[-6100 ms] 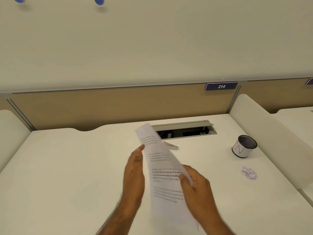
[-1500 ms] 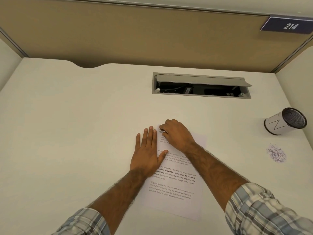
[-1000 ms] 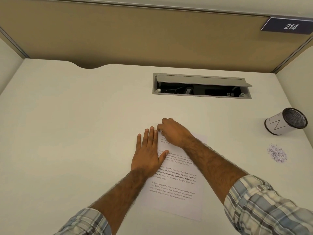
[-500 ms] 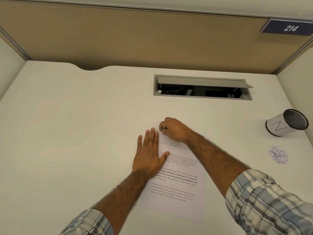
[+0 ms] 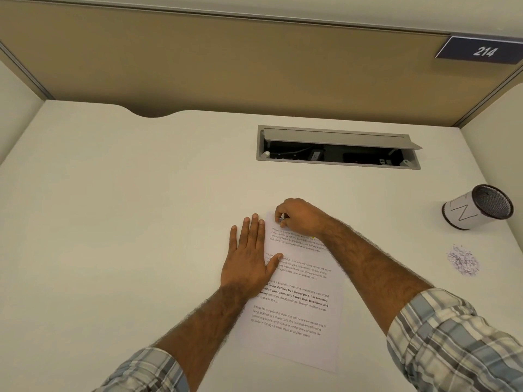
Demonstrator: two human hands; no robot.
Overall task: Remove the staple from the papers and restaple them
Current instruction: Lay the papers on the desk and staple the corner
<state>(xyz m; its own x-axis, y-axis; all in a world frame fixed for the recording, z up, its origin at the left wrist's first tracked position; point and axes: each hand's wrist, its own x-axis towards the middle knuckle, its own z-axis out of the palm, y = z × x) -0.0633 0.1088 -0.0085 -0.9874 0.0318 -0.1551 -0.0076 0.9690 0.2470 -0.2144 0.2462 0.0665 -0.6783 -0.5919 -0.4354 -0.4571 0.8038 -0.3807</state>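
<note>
The papers [image 5: 300, 312] — flat white rectangular sheets of printed text — lie on the smooth pale desk [image 5: 127, 222], pressed at their left edge by the straight-fingered left hand [image 5: 250, 261], while the right hand [image 5: 300, 216] curls at their top corner, pinching a small shiny metal piece [image 5: 282, 219].

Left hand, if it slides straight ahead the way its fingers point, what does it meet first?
Mostly bare desk ahead of the left hand; it would probably pass just left of the right hand and first reach the left end of the cable hatch.
</note>
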